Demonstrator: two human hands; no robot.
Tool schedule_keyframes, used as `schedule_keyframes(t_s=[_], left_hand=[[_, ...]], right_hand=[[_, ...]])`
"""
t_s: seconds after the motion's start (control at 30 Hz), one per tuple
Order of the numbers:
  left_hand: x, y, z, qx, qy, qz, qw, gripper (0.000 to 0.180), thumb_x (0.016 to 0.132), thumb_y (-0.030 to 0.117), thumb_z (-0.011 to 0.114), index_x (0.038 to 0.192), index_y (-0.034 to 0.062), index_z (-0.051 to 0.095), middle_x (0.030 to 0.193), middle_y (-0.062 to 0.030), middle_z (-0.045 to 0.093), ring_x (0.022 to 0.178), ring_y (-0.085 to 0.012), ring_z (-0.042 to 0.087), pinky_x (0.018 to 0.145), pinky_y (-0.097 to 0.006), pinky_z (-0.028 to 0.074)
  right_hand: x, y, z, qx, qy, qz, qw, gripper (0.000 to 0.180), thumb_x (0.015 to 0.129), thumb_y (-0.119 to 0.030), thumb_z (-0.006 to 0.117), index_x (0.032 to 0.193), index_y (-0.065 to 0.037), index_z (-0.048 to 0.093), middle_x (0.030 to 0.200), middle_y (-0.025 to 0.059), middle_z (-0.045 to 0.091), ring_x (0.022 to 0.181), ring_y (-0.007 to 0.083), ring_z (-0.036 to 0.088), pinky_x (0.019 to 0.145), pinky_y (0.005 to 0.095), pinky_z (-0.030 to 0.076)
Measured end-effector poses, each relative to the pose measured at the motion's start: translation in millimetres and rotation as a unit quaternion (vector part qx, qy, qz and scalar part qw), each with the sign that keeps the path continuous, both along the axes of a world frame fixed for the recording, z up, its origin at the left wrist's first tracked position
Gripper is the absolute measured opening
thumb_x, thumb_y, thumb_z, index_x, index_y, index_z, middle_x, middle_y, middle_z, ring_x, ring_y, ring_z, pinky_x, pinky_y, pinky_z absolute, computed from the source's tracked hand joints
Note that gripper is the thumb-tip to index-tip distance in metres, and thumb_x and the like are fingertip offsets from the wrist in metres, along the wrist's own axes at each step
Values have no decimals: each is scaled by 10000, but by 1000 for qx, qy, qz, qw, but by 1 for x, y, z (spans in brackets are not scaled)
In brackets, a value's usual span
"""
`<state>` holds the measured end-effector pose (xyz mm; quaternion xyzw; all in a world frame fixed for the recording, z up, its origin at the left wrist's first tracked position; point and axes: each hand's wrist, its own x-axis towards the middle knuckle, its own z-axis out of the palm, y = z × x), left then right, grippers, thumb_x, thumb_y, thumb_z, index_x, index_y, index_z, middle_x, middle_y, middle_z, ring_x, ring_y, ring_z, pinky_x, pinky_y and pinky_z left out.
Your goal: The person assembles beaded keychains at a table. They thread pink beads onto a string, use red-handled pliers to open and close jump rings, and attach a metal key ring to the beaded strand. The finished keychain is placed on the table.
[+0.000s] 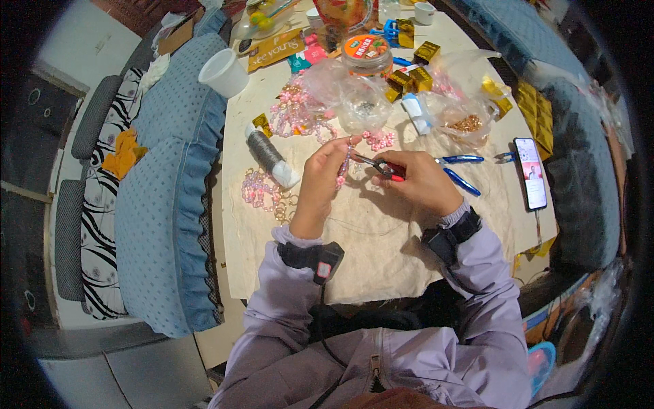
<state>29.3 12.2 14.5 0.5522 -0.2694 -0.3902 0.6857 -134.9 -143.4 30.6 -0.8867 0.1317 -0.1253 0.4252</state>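
My left hand pinches a short strand of pink and purple beads upright between thumb and fingers. My right hand is closed round small pliers with red and black handles. Their metal jaws point left and meet the strand near its upper end; whether they grip it is too small to tell. Thin wire or cord curves over the cloth below. Just beyond the hands lies a cluster of pink beads. Beaded loops and gold rings lie left of my left hand, beside a spool of grey thread.
Blue-handled pliers lie right of my right hand, near a lit phone. Farther back are a bag of gold-coloured pieces, a round tub, gold boxes and a white cup. Blue-covered seats flank the table.
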Motion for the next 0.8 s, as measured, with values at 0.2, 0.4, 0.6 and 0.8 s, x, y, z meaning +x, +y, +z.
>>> schedule_keyframes(t_s=[0.2, 0.4, 0.6, 0.8], left_hand=[[-12, 4, 10, 147, -441, 114, 878, 188, 1009, 124, 598, 1170, 29, 619, 862, -59, 683, 751, -143, 647, 649, -334, 498], [-6, 7, 19, 134, -223, 82, 962, 137, 1035, 142, 571, 1139, 54, 576, 870, -35, 678, 757, -100, 620, 638, -280, 488], [-7, 7, 20, 81, -129, 44, 987, 136, 1049, 146, 557, 1148, 61, 595, 955, -13, 686, 805, -61, 588, 692, -219, 468], [-15, 6, 24, 56, -150, 32, 987, 169, 1035, 105, 579, 1183, 34, 619, 996, -22, 700, 869, -58, 596, 748, -220, 475]], right_hand=[[-2, 7, 4, -60, -7, -49, 997, 388, 862, -289, 769, 1132, -15, 717, 929, 218, 711, 810, 378, 682, 723, 416, 527], [-2, 8, 3, 91, 37, -29, 995, 360, 914, -307, 764, 1099, -1, 724, 818, 109, 708, 705, 184, 633, 667, 351, 505], [-3, 13, -2, 217, 42, 20, 975, 401, 951, -406, 717, 979, -7, 737, 654, 67, 665, 591, 122, 603, 572, 329, 475], [0, 14, -1, 211, 53, 13, 976, 431, 953, -428, 712, 930, 2, 725, 626, 65, 643, 562, 139, 592, 556, 341, 466]])
